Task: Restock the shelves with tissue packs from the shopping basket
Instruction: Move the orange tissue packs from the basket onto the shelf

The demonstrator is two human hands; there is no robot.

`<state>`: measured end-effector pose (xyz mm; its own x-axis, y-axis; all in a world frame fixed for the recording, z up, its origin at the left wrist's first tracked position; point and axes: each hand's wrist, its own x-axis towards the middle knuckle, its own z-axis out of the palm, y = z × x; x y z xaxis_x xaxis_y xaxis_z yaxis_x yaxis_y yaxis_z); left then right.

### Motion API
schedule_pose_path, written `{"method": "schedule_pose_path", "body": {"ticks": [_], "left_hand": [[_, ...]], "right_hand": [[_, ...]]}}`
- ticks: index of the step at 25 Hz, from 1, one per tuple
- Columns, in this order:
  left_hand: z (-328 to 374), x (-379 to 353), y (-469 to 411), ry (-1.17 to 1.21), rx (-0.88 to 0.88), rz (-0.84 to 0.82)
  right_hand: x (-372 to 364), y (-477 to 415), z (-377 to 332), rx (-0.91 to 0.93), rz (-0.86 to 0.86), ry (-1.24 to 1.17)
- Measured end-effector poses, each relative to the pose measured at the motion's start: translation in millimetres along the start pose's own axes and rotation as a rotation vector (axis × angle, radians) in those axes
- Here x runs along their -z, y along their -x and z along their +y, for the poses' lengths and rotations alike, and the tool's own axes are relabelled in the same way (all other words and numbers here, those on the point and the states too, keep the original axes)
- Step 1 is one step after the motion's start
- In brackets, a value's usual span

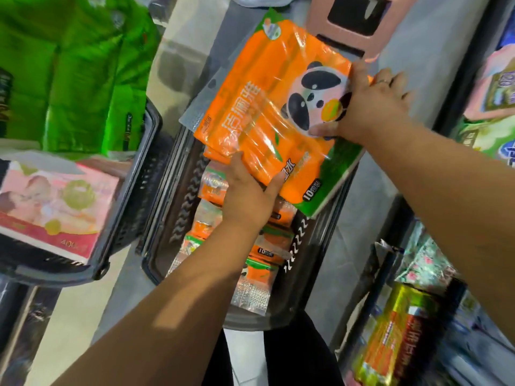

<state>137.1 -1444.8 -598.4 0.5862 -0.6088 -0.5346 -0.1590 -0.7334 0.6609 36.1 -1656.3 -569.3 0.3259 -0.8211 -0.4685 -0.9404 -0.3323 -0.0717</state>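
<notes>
Basket [186, 203] holds several orange tissue packs [262, 270]

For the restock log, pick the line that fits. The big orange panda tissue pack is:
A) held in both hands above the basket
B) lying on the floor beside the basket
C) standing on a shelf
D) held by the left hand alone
A: the left hand grips the lower edge of the orange panda pack and the right hand holds its panda end, above the basket.
</notes>
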Motion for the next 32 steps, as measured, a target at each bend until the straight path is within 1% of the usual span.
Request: {"method": "schedule_pose_path", "body": {"ticks": [5, 7, 9, 11, 13, 15, 17, 19, 21, 26, 29, 32], "left_hand": [[-9.8, 15.4, 6.8, -0.028, 0.028, -0.010], [-18.3, 21.9, 6.8, 0.064, 0.051, -0.005], [-27.4, 30.9, 3.8, 0.218, 0.094, 0.030], [-38.6, 41.4, 3.1, 0.291, 0.132, 0.026], [-54.7, 52.5, 5.5, 0.302, 0.170, -0.034], [-70.3, 62.0, 8.0, 0.325, 0.190, -0.135], [-79.7, 71.0, 10.8, 0.322, 0.200, -0.234], [-84.1, 81.5, 11.5, 0.300, 0.182, -0.302], [-89.0, 94.8, 11.8, 0.256, 0.125, -0.341], [-100.8, 146.1, 40.0, 0.101, 0.000, -0.345], [-99.8, 183.6, 77.6, 0.068, -0.030, -0.328], [-89.2, 223.6, 122.6, 0.125, -0.025, -0.313]], "right_hand": [[-22.6, 39.2, -7.9, -0.120, -0.060, -0.108], [-33.5, 56.0, -11.5, -0.171, -0.069, -0.145], [-47.5, 75.4, -15.9, -0.224, -0.070, -0.206], [-60.8, 95.1, -19.1, -0.283, -0.054, -0.257], [-73.7, 115.3, -24.5, -0.339, -0.053, -0.273], [-85.0, 134.3, -29.9, -0.367, -0.035, -0.313], [-98.4, 150.4, -36.3, -0.366, -0.010, -0.433], [-112.1, 166.0, -43.8, -0.384, 0.021, -0.633], [-120.9, 184.4, -54.3, -0.411, 0.044, -0.789], [-131.0, 262.9, -97.7, -0.510, 0.085, -1.004], [-120.4, 313.9, -123.4, -0.541, 0.140, -1.036], [-93.9, 358.7, -142.8, -0.530, 0.172, -1.069]]}}
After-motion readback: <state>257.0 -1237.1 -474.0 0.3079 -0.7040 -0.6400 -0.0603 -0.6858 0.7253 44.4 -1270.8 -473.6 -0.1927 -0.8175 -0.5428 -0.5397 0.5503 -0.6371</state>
